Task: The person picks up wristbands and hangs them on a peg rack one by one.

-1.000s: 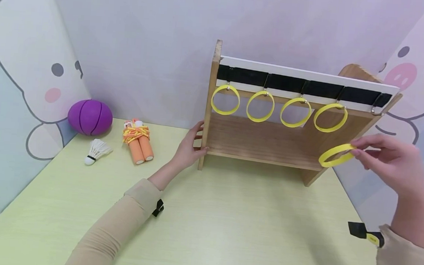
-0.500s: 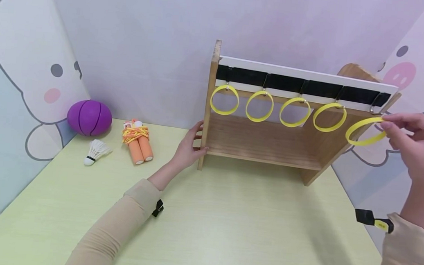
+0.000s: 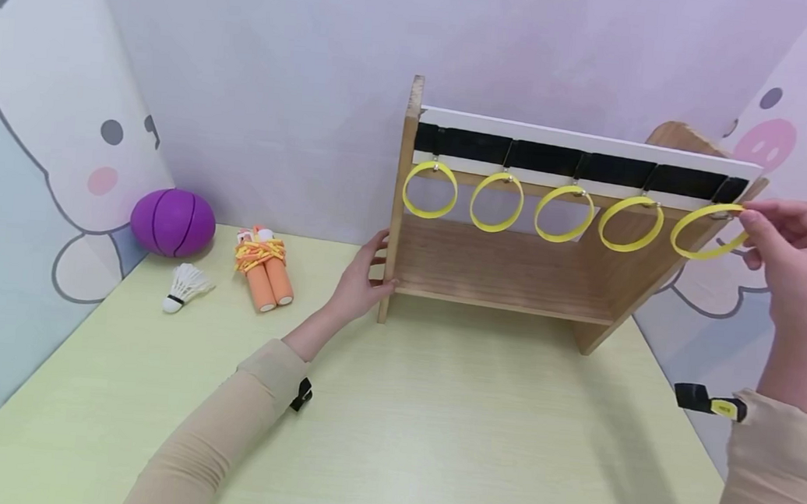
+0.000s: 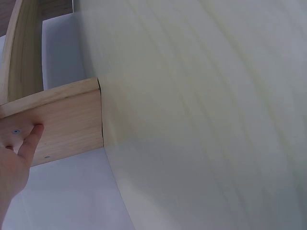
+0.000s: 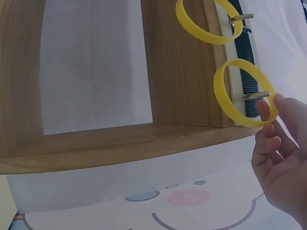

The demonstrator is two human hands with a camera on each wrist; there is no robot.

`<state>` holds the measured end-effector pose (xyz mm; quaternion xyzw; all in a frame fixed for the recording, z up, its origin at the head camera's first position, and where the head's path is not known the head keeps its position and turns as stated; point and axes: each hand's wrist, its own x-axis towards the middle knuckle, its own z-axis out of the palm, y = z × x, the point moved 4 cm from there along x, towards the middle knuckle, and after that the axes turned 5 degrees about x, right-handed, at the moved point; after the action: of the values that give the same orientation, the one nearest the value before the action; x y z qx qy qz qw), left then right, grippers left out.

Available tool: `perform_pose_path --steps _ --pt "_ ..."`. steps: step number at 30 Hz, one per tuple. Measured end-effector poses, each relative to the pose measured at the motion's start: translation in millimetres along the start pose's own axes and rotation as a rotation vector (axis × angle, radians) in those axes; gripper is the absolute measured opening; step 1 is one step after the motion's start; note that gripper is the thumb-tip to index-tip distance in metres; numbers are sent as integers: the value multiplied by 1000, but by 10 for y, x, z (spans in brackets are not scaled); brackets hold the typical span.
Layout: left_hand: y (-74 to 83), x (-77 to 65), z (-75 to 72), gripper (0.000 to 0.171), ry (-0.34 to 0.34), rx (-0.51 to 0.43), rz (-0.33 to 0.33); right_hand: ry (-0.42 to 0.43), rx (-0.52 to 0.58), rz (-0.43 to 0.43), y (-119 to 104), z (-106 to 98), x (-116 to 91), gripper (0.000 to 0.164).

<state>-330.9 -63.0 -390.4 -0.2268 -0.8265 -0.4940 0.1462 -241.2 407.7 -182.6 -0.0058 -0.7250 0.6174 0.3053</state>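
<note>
My right hand (image 3: 800, 248) pinches a thin yellow ring (image 3: 685, 239) between thumb and fingers at the right end of a wooden rack (image 3: 501, 267). In the right wrist view, the metal hook (image 5: 256, 95) shows within the held ring's opening, its tip close to the ring's edge by my fingertips. Whether the ring bears on the hook I cannot tell. Several matching rings hang from the other hooks, among them a neighbouring ring (image 3: 630, 223). My left hand (image 3: 355, 284) rests against the rack's left side panel (image 4: 62, 122), its fingers extended on the wood.
On the pale green table (image 3: 419, 425), a purple ball (image 3: 173, 223), a white shuttlecock (image 3: 186, 287) and a jump rope with orange handles (image 3: 268, 281) lie left of the rack. Printed walls stand close behind and at both sides.
My right hand has carried the yellow ring up and to the right, from below the rightmost hook to the hook itself. My left hand stays on the side panel.
</note>
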Motion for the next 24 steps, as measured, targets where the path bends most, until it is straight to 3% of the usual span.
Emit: perform_pose_path --steps 8,16,24 --pt "13 2 4 88 -2 -4 -2 -59 220 -5 161 59 11 41" --pt "20 -10 1 89 -2 9 -2 -35 178 10 218 52 -7 40" --pt "15 1 -19 88 -35 36 -10 26 251 -31 63 40 -89 37"
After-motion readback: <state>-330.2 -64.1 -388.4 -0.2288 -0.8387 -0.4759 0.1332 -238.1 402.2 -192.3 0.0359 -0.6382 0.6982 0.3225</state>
